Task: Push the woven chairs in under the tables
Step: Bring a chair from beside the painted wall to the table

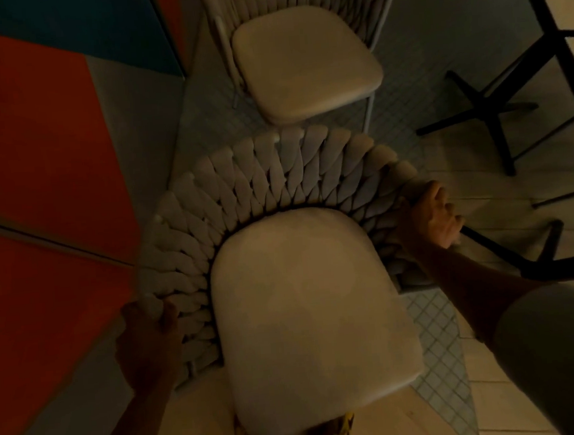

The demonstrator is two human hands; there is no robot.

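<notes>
Both hands [147,334] [431,214] grip woven chair [258,178] rim | dim room — tiled floor [435,329] | orange wall [34,168]

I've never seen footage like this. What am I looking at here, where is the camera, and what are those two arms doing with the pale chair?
There is no machine here: a person wears one wide-angle camera on the head, so you look down along their own arms. That lens bends straight lines, which is why the floor seems curved.

Below is a woven chair with a cream seat cushion. The left hand grips the left end of its braided backrest, and the right hand grips the right end. Both are closed on the weave, as if to move the chair.

Further ahead stands a second woven chair of the same kind, untouched. On the right you see the dark table legs and a strip of pale tabletop edge. The floor is partly small tiles. The picture is dim, so finer details are hard to make out.
</notes>
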